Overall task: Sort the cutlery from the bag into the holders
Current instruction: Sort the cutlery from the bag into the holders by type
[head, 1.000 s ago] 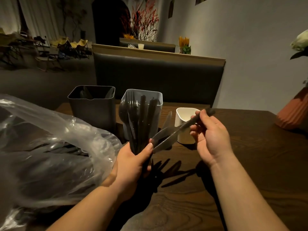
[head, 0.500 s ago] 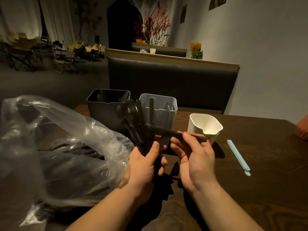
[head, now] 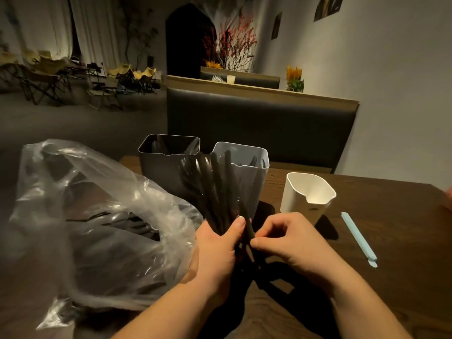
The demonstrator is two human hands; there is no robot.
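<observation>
Clenched in left hand (head: pixel 217 245): bundle of black plastic cutlery (head: pixel 215 187), fanned upright in front of the grey holder (head: pixel 254 177). Pinched in right hand (head: pixel 288 241) — one black handle (head: pixel 245 223) at the bundle's edge (type not legible). On wooden table (head: pixel 391 265): dark holder (head: pixel 166 155), white holder (head: pixel 305 199) at right, clear bag (head: pixel 97 216) at left — more cutlery inside.

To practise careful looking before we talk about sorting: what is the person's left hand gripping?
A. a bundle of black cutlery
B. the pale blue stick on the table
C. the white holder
A: the left hand grips a bundle of black cutlery held upright, while the white holder and the pale blue stick sit untouched on the table to its right.
</observation>
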